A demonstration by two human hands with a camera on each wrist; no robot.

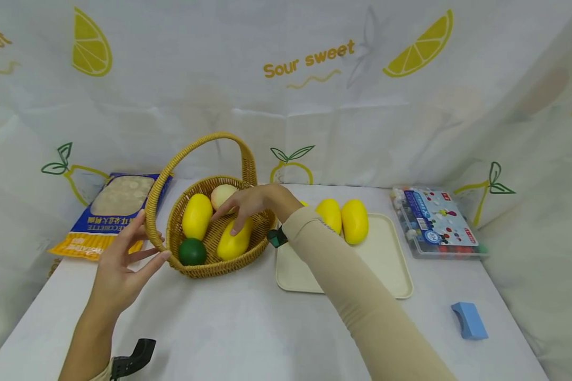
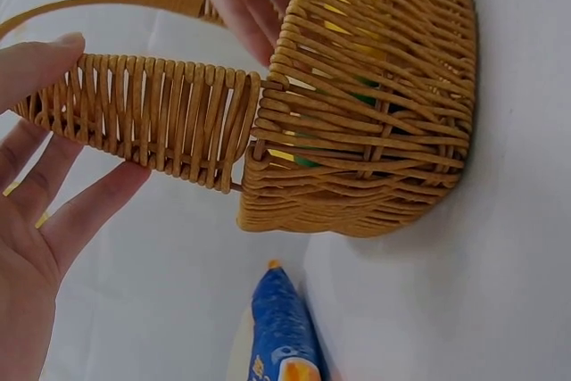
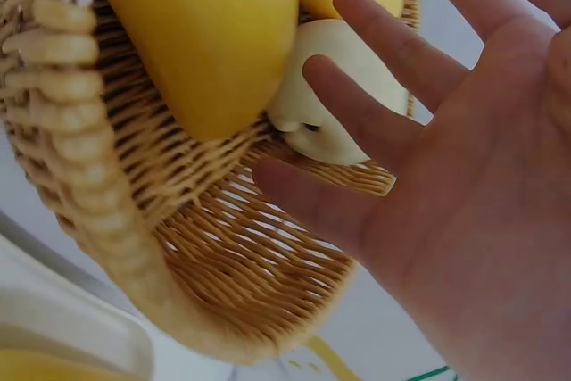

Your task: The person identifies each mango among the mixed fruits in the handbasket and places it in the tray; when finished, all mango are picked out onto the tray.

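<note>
My left hand (image 1: 119, 267) holds the handle (image 2: 147, 113) of a wicker basket (image 1: 205, 271) at its left side, thumb on one face and fingers on the other. Inside lie two yellow mangoes, one at the left (image 1: 197, 217) and one at the front right (image 1: 234, 241). A dark green round fruit (image 1: 192, 252) sits at the front left, and a pale round fruit (image 3: 335, 86) at the back. Over the basket reaches my right hand (image 1: 248, 203), its fingers spread and loosely bent above the front right mango. In the right wrist view no fruit is gripped by these fingers (image 3: 384, 122).
Right of the basket, a cream tray (image 1: 381, 264) bears more yellow mangoes (image 1: 355, 222), partly behind the right forearm. A blue and orange pasta bag (image 1: 109, 211) lies left of the basket. Farther right are a clear plastic case (image 1: 438, 222) and a blue block (image 1: 470, 320).
</note>
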